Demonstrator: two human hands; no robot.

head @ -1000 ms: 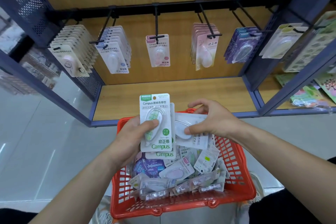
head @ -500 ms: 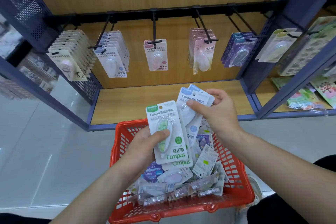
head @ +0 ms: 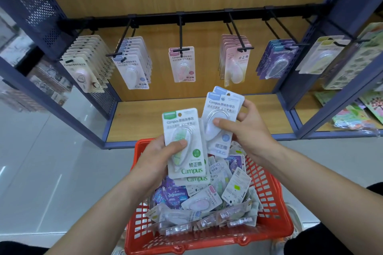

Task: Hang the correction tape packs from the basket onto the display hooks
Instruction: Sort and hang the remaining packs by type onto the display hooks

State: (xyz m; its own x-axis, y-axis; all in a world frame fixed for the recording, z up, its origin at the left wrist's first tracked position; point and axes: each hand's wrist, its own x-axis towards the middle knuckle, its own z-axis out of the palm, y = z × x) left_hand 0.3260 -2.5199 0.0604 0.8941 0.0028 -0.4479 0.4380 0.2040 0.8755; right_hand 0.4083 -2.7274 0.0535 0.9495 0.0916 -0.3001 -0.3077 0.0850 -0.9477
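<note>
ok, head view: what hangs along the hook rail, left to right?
cream packs → white packs with a blue dot → pink-topped Campus packs → pale pink packs → purple packs → yellowish packs

Bare forearms running into bare hands, left hand (head: 157, 157) and right hand (head: 246, 132) alike. Black garment (head: 331, 240) just right of the red basket (head: 207, 243) (trousers or a top, hard to tell), plain and unmarked. Another strip of dark cloth (head: 18, 249) well left of the basket.
</note>
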